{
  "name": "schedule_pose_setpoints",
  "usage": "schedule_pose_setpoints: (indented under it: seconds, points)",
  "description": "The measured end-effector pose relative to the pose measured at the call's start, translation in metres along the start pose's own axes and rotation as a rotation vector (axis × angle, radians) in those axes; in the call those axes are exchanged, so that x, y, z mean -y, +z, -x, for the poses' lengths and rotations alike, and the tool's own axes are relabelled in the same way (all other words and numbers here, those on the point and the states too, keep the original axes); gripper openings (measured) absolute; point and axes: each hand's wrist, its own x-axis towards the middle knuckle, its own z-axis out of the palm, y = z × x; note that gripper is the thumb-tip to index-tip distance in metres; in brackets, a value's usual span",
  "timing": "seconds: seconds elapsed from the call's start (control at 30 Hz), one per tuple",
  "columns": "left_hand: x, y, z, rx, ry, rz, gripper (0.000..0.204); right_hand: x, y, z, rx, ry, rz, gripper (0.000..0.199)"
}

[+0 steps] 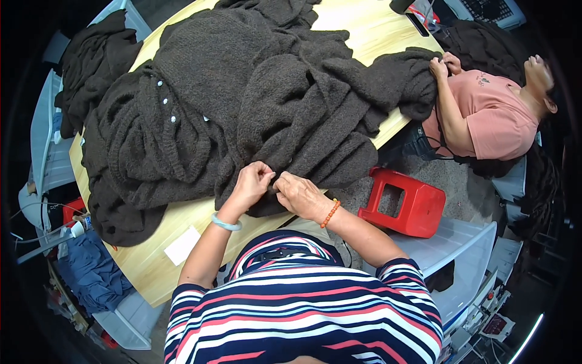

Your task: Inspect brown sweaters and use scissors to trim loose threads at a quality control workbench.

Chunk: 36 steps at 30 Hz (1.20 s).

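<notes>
because the knit (291,109) is bulky, i have it heaped over the table (145,267), presumably so the wood bears its weight. at its near edge my left hand (254,184) and right hand (301,195) sit close, fingertips drawn together, pinching a fold; from this feed i can't tell whether anything smaller is caught there. a co-worker (485,115) grips knit farther right.

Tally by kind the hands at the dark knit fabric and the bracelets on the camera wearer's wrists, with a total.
Wearer's hands: 2 (left hand, right hand)
Co-worker's hands: 2
Bracelets: 2 (pale bangle, orange beaded bracelet)
Total: 6
</notes>
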Motion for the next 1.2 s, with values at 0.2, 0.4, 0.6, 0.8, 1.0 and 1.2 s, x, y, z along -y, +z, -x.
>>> schedule_pose_setpoints:
  seconds: [0.2, 0.4, 0.6, 0.8, 1.0, 1.2]
  points:
    - [-0.007, -0.017, 0.015, 0.295, -0.239, 0.816, 0.007, 0.011, -0.010, -0.002, -0.067, -0.005, 0.012, 0.014]
    - [0.001, -0.016, 0.021, 0.321, -0.296, 0.917, 0.008, 0.013, -0.009, -0.003, -0.138, 0.058, -0.117, 0.019]
    - [-0.014, -0.016, 0.027, 0.252, -0.280, 0.814, 0.011, 0.001, -0.008, -0.003, -0.091, 0.019, -0.070, 0.024]
    - [-0.018, -0.005, 0.045, 0.075, -0.005, 0.492, 0.019, 0.003, -0.013, -0.005, -0.026, 0.099, -0.156, 0.017]
    - [-0.011, 0.002, 0.046, 0.004, -0.135, 0.617, 0.022, 0.000, -0.012, -0.007, -0.033, 0.221, -0.257, 0.016]
    - [-0.004, 0.007, 0.046, -0.030, -0.111, 0.706, 0.020, 0.003, -0.013, -0.007, -0.065, 0.403, -0.488, 0.020]
